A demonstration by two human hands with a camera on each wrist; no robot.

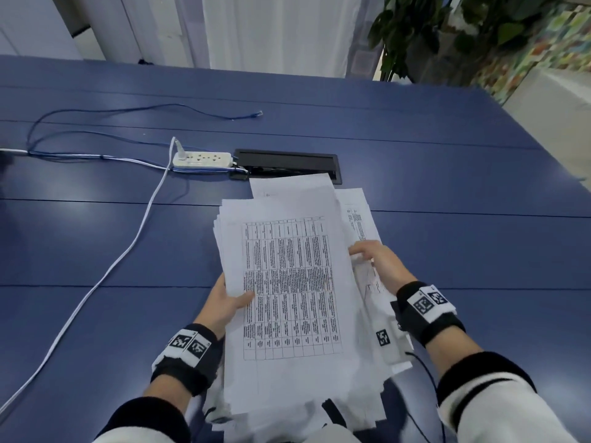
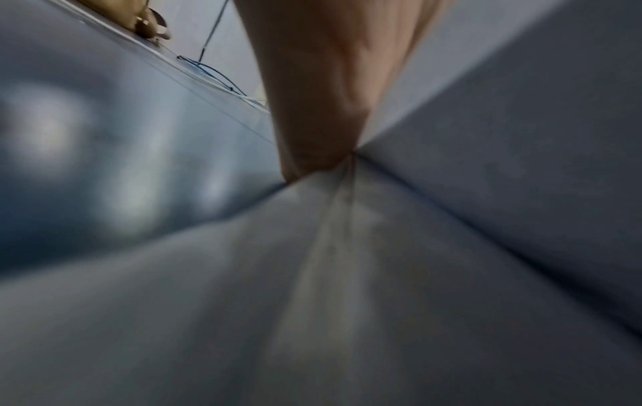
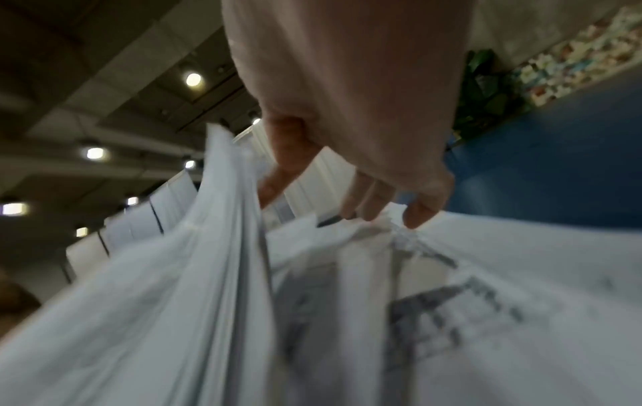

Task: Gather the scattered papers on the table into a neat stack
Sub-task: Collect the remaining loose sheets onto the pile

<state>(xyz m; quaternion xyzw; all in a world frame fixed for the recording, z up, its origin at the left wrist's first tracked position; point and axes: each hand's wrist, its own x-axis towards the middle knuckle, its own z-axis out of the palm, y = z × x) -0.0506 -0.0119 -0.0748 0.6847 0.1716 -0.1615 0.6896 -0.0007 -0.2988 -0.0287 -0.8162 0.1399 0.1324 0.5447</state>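
Observation:
A thick, uneven stack of printed papers (image 1: 287, 282) is tilted up off the blue table (image 1: 447, 187), with a sheet bearing a table on top. My left hand (image 1: 235, 298) grips the stack's left edge, thumb on top and fingers hidden below. My right hand (image 1: 367, 254) curls over the stack's right edge, holding the offset sheets (image 1: 361, 219) that fan out there. In the right wrist view its fingertips (image 3: 420, 217) touch the lower sheets (image 3: 486, 274) and the thumb lies against the raised bundle (image 3: 215, 261). The left wrist view shows only the palm (image 2: 312, 82) against blurred paper (image 2: 347, 302).
A white power strip (image 1: 201, 159) and a black cable hatch (image 1: 287, 161) lie just beyond the papers. A white cord (image 1: 128, 251) runs down the left side, and blue cables (image 1: 128, 110) loop farther back. A plant (image 1: 447, 33) stands past the far right corner.

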